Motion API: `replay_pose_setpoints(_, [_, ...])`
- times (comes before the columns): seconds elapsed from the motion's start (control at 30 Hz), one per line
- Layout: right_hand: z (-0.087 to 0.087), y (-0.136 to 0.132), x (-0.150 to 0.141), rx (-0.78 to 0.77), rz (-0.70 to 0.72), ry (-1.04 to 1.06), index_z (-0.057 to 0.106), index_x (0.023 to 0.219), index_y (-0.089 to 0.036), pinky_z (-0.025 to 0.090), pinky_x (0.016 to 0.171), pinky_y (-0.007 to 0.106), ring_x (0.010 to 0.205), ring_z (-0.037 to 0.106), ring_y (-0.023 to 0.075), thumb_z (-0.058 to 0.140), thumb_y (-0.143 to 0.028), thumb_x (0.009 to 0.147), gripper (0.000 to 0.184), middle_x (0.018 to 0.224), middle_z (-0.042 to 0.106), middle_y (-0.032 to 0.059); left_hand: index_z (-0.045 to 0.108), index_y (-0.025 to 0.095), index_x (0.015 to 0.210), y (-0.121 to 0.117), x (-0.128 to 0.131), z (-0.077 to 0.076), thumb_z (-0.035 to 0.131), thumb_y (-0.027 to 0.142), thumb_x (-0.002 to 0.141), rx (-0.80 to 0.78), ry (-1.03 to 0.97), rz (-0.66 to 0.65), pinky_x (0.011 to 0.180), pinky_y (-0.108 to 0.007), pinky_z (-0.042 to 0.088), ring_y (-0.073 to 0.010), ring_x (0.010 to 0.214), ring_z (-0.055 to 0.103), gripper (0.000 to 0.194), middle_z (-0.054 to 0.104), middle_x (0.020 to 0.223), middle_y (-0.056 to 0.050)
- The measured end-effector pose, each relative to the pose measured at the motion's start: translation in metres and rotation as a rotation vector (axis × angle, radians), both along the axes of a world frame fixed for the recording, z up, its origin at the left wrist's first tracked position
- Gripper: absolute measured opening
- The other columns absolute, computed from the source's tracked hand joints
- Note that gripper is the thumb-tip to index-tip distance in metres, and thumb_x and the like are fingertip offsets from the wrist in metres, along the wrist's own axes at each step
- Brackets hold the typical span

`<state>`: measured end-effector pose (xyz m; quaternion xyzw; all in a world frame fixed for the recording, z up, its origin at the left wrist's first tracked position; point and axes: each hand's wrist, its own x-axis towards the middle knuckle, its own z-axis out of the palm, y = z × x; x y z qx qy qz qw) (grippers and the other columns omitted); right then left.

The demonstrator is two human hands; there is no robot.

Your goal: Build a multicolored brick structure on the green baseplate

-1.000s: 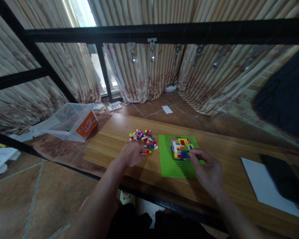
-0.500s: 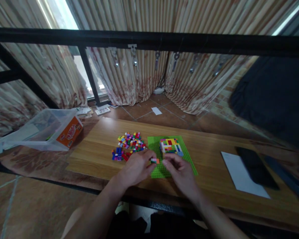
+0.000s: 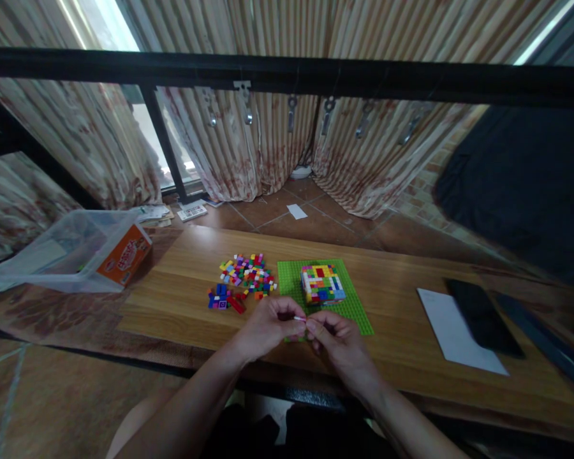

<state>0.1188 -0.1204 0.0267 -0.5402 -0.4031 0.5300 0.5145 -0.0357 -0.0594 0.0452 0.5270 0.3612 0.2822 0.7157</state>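
Note:
My left hand (image 3: 273, 326) pinches a few small toy bricks (image 3: 299, 318), mostly covered by the fingers; a whitish and pink edge shows. Against them, my right hand (image 3: 333, 336) has its thumb and fingertips closed, meeting the left fingertips. Both hands are over the near edge of a green studded baseplate (image 3: 354, 299). Just beyond the hands, a low block of many-coloured bricks (image 3: 322, 284) stands on that plate. Loose bricks (image 3: 249, 271) lie in a pile left of the plate, with blue and red ones nearest my left hand.
A clear plastic bin (image 3: 83, 239) with an orange label stands at the left. On the right of the wooden tabletop (image 3: 392, 306) lie a white sheet (image 3: 454, 331) and a black phone-like slab (image 3: 483, 319). A black metal bar (image 3: 287, 76) crosses in front of the curtains.
My hands have come together, and the right fingertips now meet the bricks held by the left. The bricks are more hidden. The view has shifted slightly.

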Motion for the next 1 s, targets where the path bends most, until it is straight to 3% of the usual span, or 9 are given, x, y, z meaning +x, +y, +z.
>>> replay_pose_setpoints(0.23, [0.0,0.0,0.009,0.001,-0.001,0.129,0.071,0.073,-0.019,0.041,0.048,0.021,0.051,0.051,0.0081,0.078,-0.053,0.074,0.035,0.062,0.063,-0.0009,0.067,0.011,0.075,0.0,0.004,0.002,0.084,0.034,0.061,-0.138,-0.073,0.015,0.058,-0.023,0.048,-0.0101,0.056,0.059,0.032,0.066,0.062,0.0])
replay_pose_setpoints(0.43, [0.013,0.01,0.033,0.051,-0.145,0.14,0.076,0.08,-0.023,0.047,0.056,0.024,0.058,0.055,0.0106,0.084,-0.043,0.068,0.025,0.063,0.064,-0.002,0.064,0.014,0.077,0.012,-0.002,-0.001,0.076,0.031,0.067,-0.075,0.041,0.077,0.058,-0.023,0.047,-0.0101,0.057,0.058,0.023,0.062,0.063,0.002])
replay_pose_setpoints(0.5, [0.013,0.014,0.041,0.086,-0.218,0.13,0.076,0.079,-0.024,0.048,0.058,0.025,0.06,0.056,0.0113,0.086,-0.039,0.064,0.023,0.068,0.067,-0.0015,0.063,0.015,0.077,0.02,-0.006,-0.005,0.071,0.027,0.07,0.019,0.117,0.105,0.057,-0.023,0.045,-0.0099,0.055,0.055,0.016,0.06,0.062,0.003])
replay_pose_setpoints(0.6, [0.01,0.018,0.049,0.135,-0.268,0.041,0.078,0.081,-0.027,0.049,0.062,0.028,0.065,0.058,0.0133,0.085,-0.035,0.063,0.022,0.075,0.07,-0.0005,0.063,0.016,0.074,0.031,-0.016,-0.01,0.062,0.019,0.076,0.313,0.328,0.142,0.06,-0.024,0.043,-0.0117,0.06,0.056,0.004,0.061,0.064,0.002])
replay_pose_setpoints(0.73, [0.004,0.019,0.055,0.195,-0.251,-0.182,0.079,0.085,-0.027,0.051,0.069,0.032,0.073,0.061,0.0172,0.078,-0.034,0.068,0.018,0.082,0.072,0.0017,0.067,0.017,0.077,0.042,-0.031,-0.013,0.052,0.011,0.081,0.664,0.706,0.183,0.071,-0.027,0.045,-0.0165,0.074,0.063,0.016,0.07,0.076,-0.003])
replay_pose_setpoints(0.87, [0.001,0.018,0.056,0.244,-0.223,-0.375,0.078,0.087,-0.025,0.051,0.073,0.034,0.082,0.064,0.0194,0.073,-0.035,0.076,0.015,0.091,0.072,0.0041,0.069,0.018,0.079,0.048,-0.038,-0.013,0.049,0.01,0.085,0.763,0.991,0.167,0.077,-0.029,0.047,-0.0202,0.083,0.066,0.022,0.072,0.083,-0.006])
replay_pose_setpoints(1.0, [-0.001,0.017,0.055,0.237,-0.212,-0.421,0.077,0.088,-0.024,0.053,0.072,0.033,0.082,0.066,0.0199,0.072,-0.037,0.078,0.017,0.095,0.072,0.0059,0.072,0.018,0.093,0.053,-0.042,-0.012,0.049,0.01,0.086,0.758,1.123,0.194,0.083,-0.032,0.049,-0.0235,0.092,0.068,0.025,0.074,0.098,-0.01])
